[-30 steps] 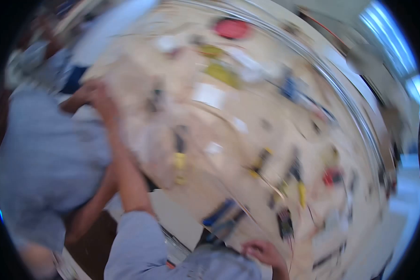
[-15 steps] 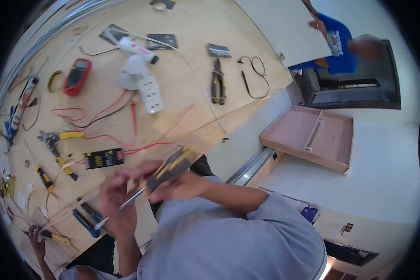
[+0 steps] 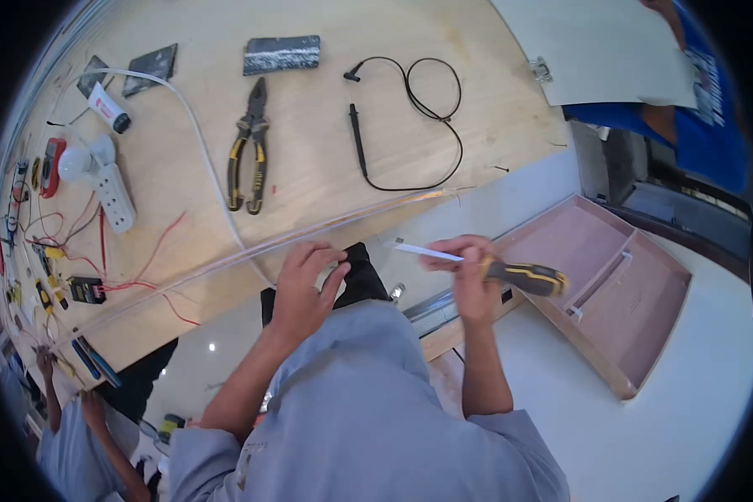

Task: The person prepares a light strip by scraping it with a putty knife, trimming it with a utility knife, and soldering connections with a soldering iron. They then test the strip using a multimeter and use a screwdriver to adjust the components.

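My right hand (image 3: 470, 280) grips a screwdriver (image 3: 527, 276) with a black and yellow handle, around the front of the handle. Its shaft points left towards my left hand (image 3: 305, 289). That hand is at the table's front edge, thumb and fingertips curled close together; anything between them is too small to make out. A long thin clear strip (image 3: 184, 276) runs along the table edge, just beyond my left hand. On the table behind lie combination pliers (image 3: 248, 155) with black and yellow handles and a black test lead (image 3: 360, 142).
A white power strip (image 3: 115, 198), a red multimeter (image 3: 52, 167) and red wires lie at the left. A wooden drawer (image 3: 594, 293) is at the right. Small screws (image 3: 502, 170) lie near the table's right end. One co-worker (image 3: 92, 431) is at lower left, another (image 3: 711, 117) at upper right.
My view has shifted rightwards along the table. My hands, close together around the screwdriver before, are now apart. The screwdriver is in my right hand, tip pointing left.
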The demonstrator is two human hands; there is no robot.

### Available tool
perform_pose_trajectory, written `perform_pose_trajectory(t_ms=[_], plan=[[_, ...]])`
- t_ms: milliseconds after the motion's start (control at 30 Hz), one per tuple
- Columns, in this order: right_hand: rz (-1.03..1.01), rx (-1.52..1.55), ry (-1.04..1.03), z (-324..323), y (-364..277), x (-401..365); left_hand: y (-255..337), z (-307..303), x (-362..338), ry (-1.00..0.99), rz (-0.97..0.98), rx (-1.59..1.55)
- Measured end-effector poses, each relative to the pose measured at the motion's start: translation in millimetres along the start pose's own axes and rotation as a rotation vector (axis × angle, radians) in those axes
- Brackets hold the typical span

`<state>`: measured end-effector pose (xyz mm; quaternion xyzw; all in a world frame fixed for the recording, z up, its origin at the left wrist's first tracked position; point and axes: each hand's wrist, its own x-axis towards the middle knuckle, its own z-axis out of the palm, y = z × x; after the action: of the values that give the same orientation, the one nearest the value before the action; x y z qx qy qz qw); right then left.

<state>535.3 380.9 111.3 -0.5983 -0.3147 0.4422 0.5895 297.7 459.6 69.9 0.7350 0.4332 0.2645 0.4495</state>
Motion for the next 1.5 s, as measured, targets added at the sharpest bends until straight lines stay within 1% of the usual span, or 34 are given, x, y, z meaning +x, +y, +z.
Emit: perform_pose_trajectory(t_ms=[33, 133, 233, 333, 467, 500, 600, 633, 733, 833, 933, 1033, 1133, 1267, 1367, 1500], plan=[[-0.040, -0.119, 0.040, -26, 1, 10, -5, 15, 15, 0.024, 0.102, 0.090], [-0.028, -0.215, 0.039, -60, -9, 30, -2, 58, 64, 0.101, 0.344, 0.301], [-0.022, -0.248, 0.010, -59, -2, 37, -18, 94, 86, 0.027, 0.414, 0.339], [-0.051, -0.383, -0.004, -49, 22, 45, -26, 102, 88, 0.039, 0.369, 0.355], [-0.019, -0.334, 0.028, -44, 46, 53, -28, 103, 92, 0.100, 0.365, 0.279], [0.057, -0.342, 0.025, -44, 47, 57, -27, 103, 93, 0.108, 0.377, 0.286], [-0.216, -0.615, -0.105, -60, 72, 75, -26, 106, 90, 0.094, 0.382, 0.326], [-0.181, -0.609, -0.095, -62, 68, 74, -26, 107, 91, 0.088, 0.379, 0.344], [-0.096, -0.425, -0.053, -63, 51, 70, -18, 113, 90, 0.134, 0.297, 0.321], [-0.220, -0.565, -0.166, -63, 43, 75, -13, 118, 92, 0.176, 0.193, 0.289], [-0.062, -0.442, -0.130, -57, 54, 75, -19, 118, 92, 0.166, 0.208, 0.298], [0.078, -0.391, -0.128, -52, 49, 85, -20, 117, 92, 0.136, 0.172, 0.286], [0.086, -0.350, -0.204, -56, 48, 93, -19, 116, 92, 0.140, 0.182, 0.296], [0.108, -0.495, -0.306, -59, 42, 104, -18, 119, 91, 0.150, 0.152, 0.288], [0.030, -0.471, -0.297, -59, 49, 106, -12, 123, 92, 0.143, 0.095, 0.304], [0.021, -0.528, -0.300, -55, 48, 107, -10, 125, 93, 0.146, 0.054, 0.299]])
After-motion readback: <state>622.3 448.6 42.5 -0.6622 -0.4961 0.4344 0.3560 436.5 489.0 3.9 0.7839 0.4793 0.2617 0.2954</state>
